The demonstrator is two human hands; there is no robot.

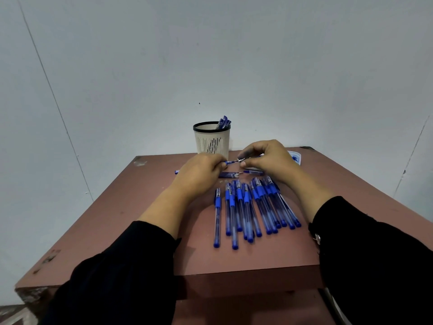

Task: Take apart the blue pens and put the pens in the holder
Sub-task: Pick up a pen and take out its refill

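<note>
Between my two hands a blue pen (230, 162) is held level above the table. My left hand (199, 174) grips its barrel, with most of the barrel hidden inside the fist. My right hand (266, 160) pinches the metal tip end. Several blue pens (250, 207) lie side by side on the table in front of me. A few thin refills (228, 175) lie just under my hands. The white slotted holder (212, 139) with a black rim stands at the table's far edge, with a few blue pens (223, 121) sticking out of it.
The brown table (140, 207) is small, with a worn left front corner and a grey wall close behind. A white and blue dish (295, 157) sits at the far right, partly behind my right hand. A small blue piece (177, 171) lies left of my left hand.
</note>
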